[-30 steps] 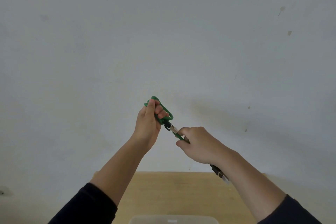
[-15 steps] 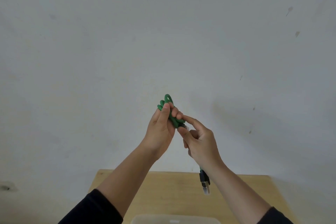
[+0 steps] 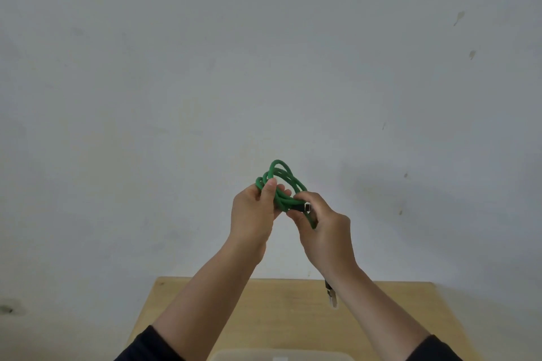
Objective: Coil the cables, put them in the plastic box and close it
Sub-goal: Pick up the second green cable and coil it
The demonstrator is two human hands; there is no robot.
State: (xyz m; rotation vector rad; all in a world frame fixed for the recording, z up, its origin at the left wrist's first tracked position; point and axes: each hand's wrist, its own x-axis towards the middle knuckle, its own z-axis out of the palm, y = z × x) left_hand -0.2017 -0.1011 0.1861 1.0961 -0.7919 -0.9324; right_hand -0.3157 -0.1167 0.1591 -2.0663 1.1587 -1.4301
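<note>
Since 0.5 s ago coil looks wider. Left hand [image 3: 253,214] grips green cable [image 3: 281,184] coil, raised above worktop [image 3: 281,316]; right hand [image 3: 322,228] pinches its lower end. Loops' long axis slants up-left; plug [image 3: 330,296] apparently dangles downward

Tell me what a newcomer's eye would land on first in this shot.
The bright green cable, bunched into loops, stands out against the pale grey wall at centre frame. The left hand grips the loops while the right hand pinches the strand beside them. Below lie a wooden table and the plastic box at the bottom edge.
</note>
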